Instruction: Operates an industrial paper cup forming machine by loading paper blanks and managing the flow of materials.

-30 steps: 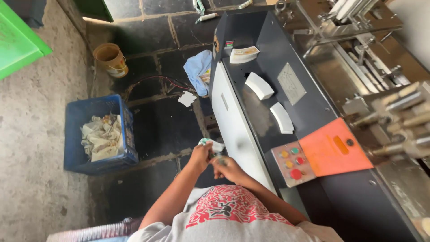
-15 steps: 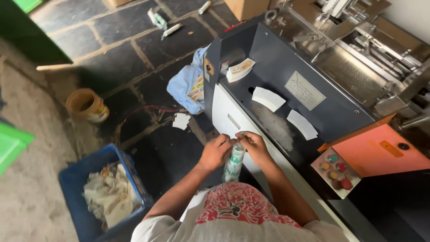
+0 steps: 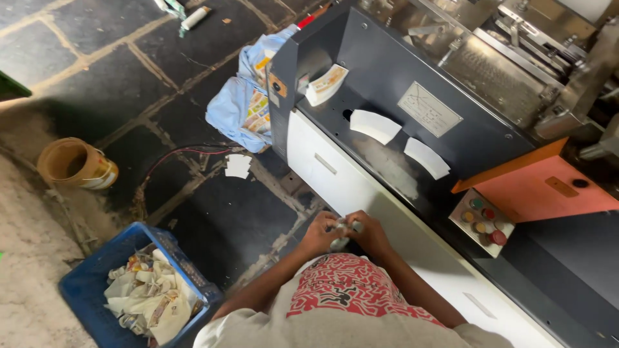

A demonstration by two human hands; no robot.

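Both my hands meet in front of the machine's white front panel (image 3: 361,193). My left hand (image 3: 319,235) and my right hand (image 3: 373,236) are closed together around a small pale stack of paper pieces (image 3: 342,227), which the fingers mostly hide. Just below the hands is a red patterned cloth (image 3: 348,290). On the machine's dark sloping top (image 3: 387,77) lie two curved white paper blanks (image 3: 375,125) (image 3: 427,156) and a printed stack of blanks (image 3: 325,84).
An orange panel (image 3: 541,190) with a box of coloured buttons (image 3: 482,222) sits to the right. On the dark stone floor stand a blue crate of paper scraps (image 3: 145,293), a tan bucket (image 3: 76,164), a blue cloth bundle (image 3: 242,106), loose white blanks (image 3: 238,165) and a red cable (image 3: 180,154).
The view has swung closer and leftward across the floor. The long stack I held upright half a second ago is now drawn in between both closed hands.
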